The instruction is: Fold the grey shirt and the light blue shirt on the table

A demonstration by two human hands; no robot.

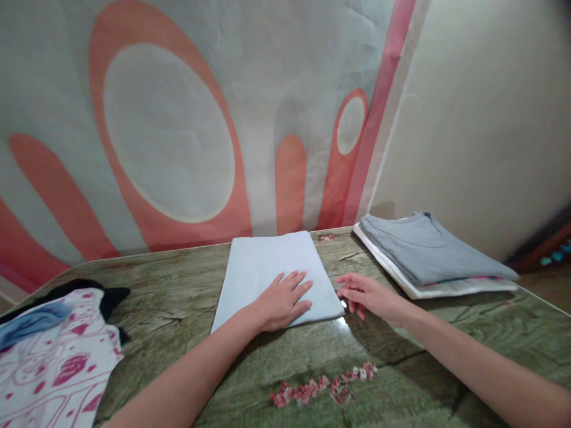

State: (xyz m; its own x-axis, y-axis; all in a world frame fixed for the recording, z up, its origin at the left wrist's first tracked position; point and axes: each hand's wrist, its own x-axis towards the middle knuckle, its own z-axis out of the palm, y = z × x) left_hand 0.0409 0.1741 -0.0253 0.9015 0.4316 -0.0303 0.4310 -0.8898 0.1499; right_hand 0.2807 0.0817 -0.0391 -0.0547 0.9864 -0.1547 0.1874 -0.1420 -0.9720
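A pale blue-white folded cloth [263, 261], seemingly a garment, lies flat on the table in the middle. My left hand [285, 300] rests palm down on its lower right part, fingers spread. Just beyond the cloth's right edge is my right hand [368, 296], its fingers loosely bent and apart, with nothing visible in them. Whether its fingertips touch the cloth's edge, I cannot tell.
At the right stands a stack of folded clothes, a grey T-shirt [414, 249] on top of white ones [428, 292]. Loose clothes lie at the left: a white and pink printed garment [62, 362], a blue piece [35, 324] and a black one [113, 300]. A wall [254, 89] rises behind the wood-patterned table [169, 297].
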